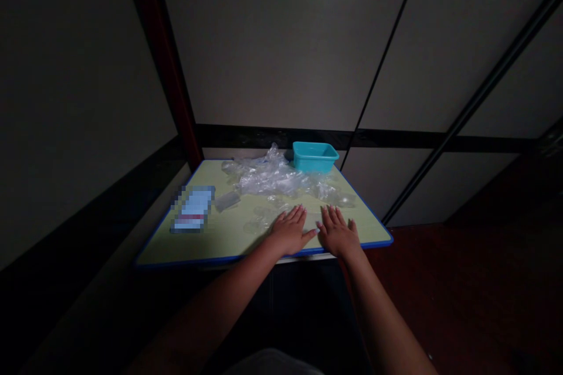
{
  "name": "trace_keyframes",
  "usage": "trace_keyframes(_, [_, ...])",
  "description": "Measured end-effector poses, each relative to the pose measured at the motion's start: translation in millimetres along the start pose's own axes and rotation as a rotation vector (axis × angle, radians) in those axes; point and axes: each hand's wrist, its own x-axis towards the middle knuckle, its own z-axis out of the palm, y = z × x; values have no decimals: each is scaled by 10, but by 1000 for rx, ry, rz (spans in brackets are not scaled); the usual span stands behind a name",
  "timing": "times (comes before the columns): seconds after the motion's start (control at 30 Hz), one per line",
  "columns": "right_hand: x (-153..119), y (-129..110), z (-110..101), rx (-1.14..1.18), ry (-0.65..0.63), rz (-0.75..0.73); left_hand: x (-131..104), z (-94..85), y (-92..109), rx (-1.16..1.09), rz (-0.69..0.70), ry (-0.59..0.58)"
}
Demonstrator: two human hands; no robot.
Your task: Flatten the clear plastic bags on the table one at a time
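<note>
My left hand (291,231) lies palm down near the front edge of the pale green table (233,240), fingers stretched forward. Beside it, my right hand (339,233) rests flat in the same way, and the two thumbs point toward each other. Neither hand holds anything. Just beyond the fingers spreads a crumpled heap of clear plastic bags (268,176). Some thin, flat clear plastic (259,220) lies to the left of my left hand. More clear plastic (336,194) sits ahead of my right hand.
A turquoise plastic basket (314,158) stands at the back right of the table. A blurred-out, phone-like flat object (193,209) lies at the left, with a small greyish piece (227,201) beside it. Pale panels (281,41) rise behind the table.
</note>
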Motion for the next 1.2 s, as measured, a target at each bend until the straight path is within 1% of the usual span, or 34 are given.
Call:
trace_keyframes(0.27, [11,9,32,7,25,-7,-45,1,-269,32,-48,30])
trace_keyframes(0.43, [3,7,26,30,28,-9,-89,-37,-404,39,-80,39])
trace_keyframes(0.7, [-8,4,2,22,16,-8,-108,-110,-723,60,-119,43])
trace_keyframes(0.9, [-10,14,25,21,39,-14,-147,-117,-833,83,-197,59])
trace_keyframes(0.97, [-12,16,30,24,47,-14,-164,-129,-824,99,-246,70])
trace_keyframes(1.03, [-12,14,29,29,47,-15,-182,-151,-753,128,-295,127])
trace_keyframes(1.07, [-13,12,26,31,49,-16,-191,-162,-685,138,-306,167])
trace_keyframes(1.1, [-14,9,22,32,50,-16,-200,-168,-592,145,-308,215])
trace_keyframes(1.13, [-17,5,17,31,52,-16,-205,-168,-477,130,-282,238])
trace_keyframes(1.2, [-28,1,3,23,52,-13,-197,-138,-200,50,-166,208])
